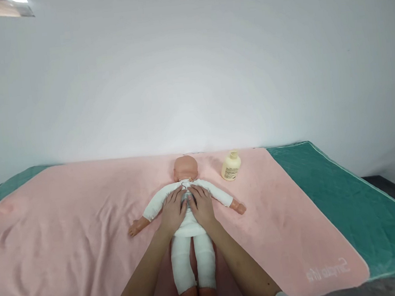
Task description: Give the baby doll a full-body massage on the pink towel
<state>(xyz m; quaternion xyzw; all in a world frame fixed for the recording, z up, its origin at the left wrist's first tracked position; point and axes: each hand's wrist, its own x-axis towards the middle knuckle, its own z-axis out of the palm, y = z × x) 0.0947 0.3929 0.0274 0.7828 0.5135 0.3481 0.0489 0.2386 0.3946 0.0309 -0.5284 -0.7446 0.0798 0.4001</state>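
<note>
A baby doll in a white long-sleeved top and white leggings lies on a pink blanket, the back of its bald head towards the wall and its arms spread out. My left hand rests flat on the left side of its upper back, fingers stretched out. On the right side of the back lies my right hand, also flat with its fingers apart. The two thumbs are close together near the doll's spine. Neither hand holds anything.
A pale yellow bottle stands on the blanket, right of the doll's head. Green quilted fabric shows beneath the blanket at both sides. A pale wall rises behind the far edge.
</note>
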